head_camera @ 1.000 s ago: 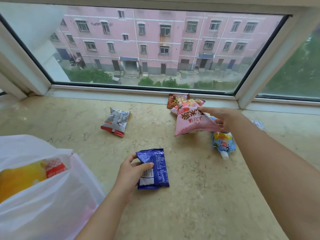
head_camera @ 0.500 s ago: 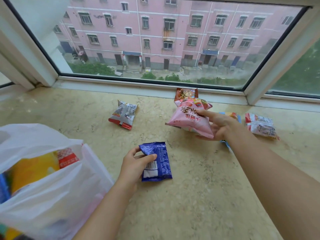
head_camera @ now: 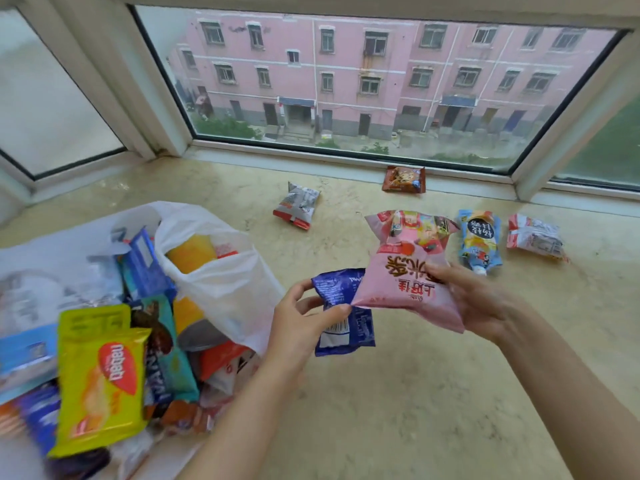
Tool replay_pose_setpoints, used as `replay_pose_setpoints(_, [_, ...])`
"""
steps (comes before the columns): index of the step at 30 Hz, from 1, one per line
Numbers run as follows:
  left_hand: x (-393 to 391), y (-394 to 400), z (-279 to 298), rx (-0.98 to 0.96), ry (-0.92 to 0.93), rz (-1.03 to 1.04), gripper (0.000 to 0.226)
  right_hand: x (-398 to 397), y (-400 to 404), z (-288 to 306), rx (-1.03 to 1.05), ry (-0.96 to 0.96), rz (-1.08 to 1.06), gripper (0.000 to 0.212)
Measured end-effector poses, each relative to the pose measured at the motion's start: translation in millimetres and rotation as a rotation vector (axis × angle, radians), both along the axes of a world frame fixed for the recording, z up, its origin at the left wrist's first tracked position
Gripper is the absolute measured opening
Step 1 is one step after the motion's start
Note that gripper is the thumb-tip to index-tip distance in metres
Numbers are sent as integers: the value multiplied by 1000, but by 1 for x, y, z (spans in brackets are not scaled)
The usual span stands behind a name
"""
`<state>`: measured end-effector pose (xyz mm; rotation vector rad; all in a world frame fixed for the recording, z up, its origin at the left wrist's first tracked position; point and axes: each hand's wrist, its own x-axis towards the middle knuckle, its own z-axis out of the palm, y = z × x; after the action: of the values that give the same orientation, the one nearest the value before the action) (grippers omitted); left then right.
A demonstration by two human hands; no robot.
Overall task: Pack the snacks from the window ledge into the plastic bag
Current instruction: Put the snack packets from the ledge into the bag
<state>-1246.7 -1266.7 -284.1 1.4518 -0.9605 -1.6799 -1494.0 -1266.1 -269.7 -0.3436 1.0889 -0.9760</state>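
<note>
Snacks crowd the open white plastic bag at near left, a yellow wafer pack foremost. Left hand pinches a blue packet; right hand clasps a pink packet, both raised above the ledge. Beyond: blue pouch, red-and-white packet, grey packet. Farthest, brown packet against the window frame.
</note>
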Motion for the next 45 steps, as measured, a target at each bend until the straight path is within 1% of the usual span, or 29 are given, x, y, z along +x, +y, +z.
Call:
replay_pose_setpoints(4, [33,45,12,-24,-35,-6,41,25,43,15,-35,1,35,105])
replay_pose_setpoints(7, [60,74,19,-46,-47,14,44,48,73,27,-43,15,73,98])
replay_pose_setpoints(9, [77,91,25,-69,-67,29,42,65,93,34,-53,56,81,83])
replay_pose_setpoints(11, [94,105,34,-81,-74,49,41,83,113,43,-83,146,84,66])
replay_pose_setpoints(12, [103,110,39,-83,-76,59,42,93,122,48,-104,183,80,64])
replay_pose_setpoints(14, [122,120,50,-92,-88,84,43,113,137,57,-145,222,78,68])
replay_pose_setpoints(17, [150,133,70,-107,-121,125,54,145,153,69,-178,277,128,84])
replay_pose_setpoints(19, [170,139,81,-113,-126,174,57,167,158,77,-196,327,174,87])
replay_pose_setpoints(22, [197,143,93,-128,-129,228,47,200,156,86,-225,362,237,85])
replay_pose_setpoints(25, [218,140,97,-148,-138,259,44,232,148,91,-265,391,265,84])
replay_pose_setpoints(29, [244,113,89,-176,-160,324,51,271,123,91,-343,432,252,82])
replay_pose_setpoints(32, [252,87,79,-218,-204,358,58,294,96,85,-397,483,235,70])
replay_pose_setpoints(35, [259,66,76,-272,-246,413,52,313,68,81,-444,540,246,59])
replay_pose_setpoints(38, [269,51,75,-346,-267,462,53,326,46,83,-465,494,245,57])
replay_pose_setpoints(40, [273,47,70,-427,-382,458,66,332,38,81,-491,531,215,64])
replay_pose_setpoints(41, [274,47,68,-475,-474,450,72,334,37,79,-533,612,184,73])
replay_pose_setpoints(42, [276,47,67,-540,-586,433,73,335,35,76,-606,740,151,86])
replay_pose_setpoints(43, [277,47,65,-622,-721,397,69,335,35,74,-697,895,126,96])
replay_pose_setpoints(44, [279,46,65,-714,-874,347,63,335,34,73,-803,1061,114,103])
replay_pose_setpoints(45, [280,44,64,-804,-999,287,54,334,34,71,-924,1229,119,105])
